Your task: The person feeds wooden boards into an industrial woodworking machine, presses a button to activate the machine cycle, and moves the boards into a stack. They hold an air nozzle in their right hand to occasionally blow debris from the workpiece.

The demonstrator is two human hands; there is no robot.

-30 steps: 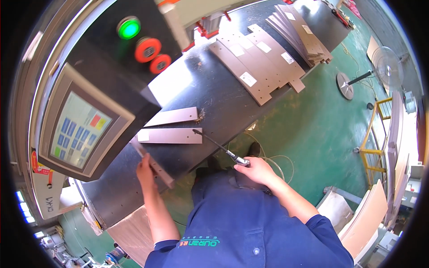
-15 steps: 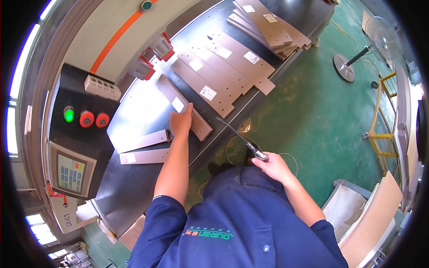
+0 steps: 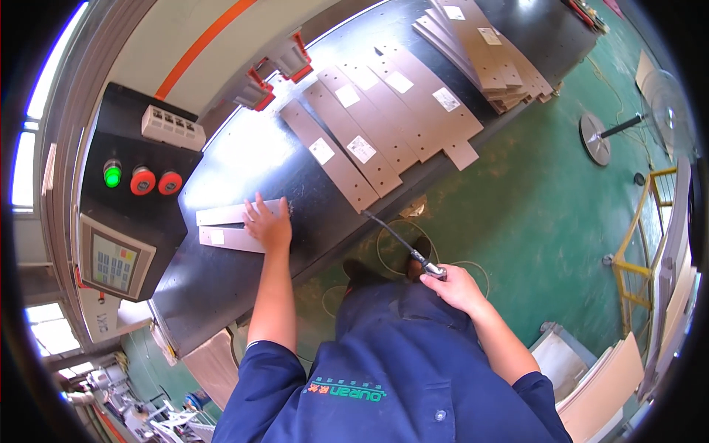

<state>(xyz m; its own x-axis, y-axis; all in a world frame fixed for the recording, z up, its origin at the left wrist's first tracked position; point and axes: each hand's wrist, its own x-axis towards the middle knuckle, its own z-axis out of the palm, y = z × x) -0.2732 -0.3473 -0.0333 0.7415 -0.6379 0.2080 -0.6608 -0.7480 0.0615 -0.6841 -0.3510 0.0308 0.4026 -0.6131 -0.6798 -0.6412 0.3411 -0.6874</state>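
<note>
Spreading your left hand (image 3: 270, 227) over the right ends of 2 short panels (image 3: 223, 215) on the dark table (image 3: 314, 230), you grip a thin-nozzled tool (image 3: 422, 260) in your right hand (image 3: 456, 287), well apart, while 1 long panel (image 3: 342, 172) lies beyond, right of your left hand.

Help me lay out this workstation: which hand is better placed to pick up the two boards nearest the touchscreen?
Left, most likely: the left hand spreads over the two boards and appears otherwise free, while the right hand, farther off, grips a long-nozzled tool.
</note>
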